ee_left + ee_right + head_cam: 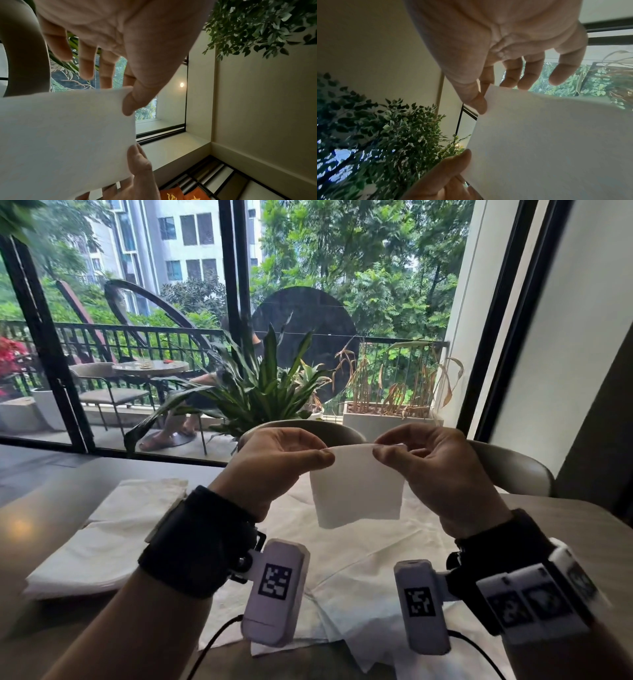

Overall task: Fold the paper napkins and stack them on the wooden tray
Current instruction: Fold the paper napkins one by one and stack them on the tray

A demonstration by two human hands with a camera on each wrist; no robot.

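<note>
A small white folded napkin hangs in the air above the table, held by its two top corners. My left hand pinches the top left corner between thumb and forefinger. My right hand pinches the top right corner the same way. In the left wrist view the napkin fills the lower left, with my thumb on its edge. The right wrist view shows the napkin at lower right, pinched at its corner. No wooden tray shows in any view.
Unfolded white napkins lie spread on the table under my hands. A pile of napkins sits at the left. Two chair backs stand across the table, with a potted plant and a window behind.
</note>
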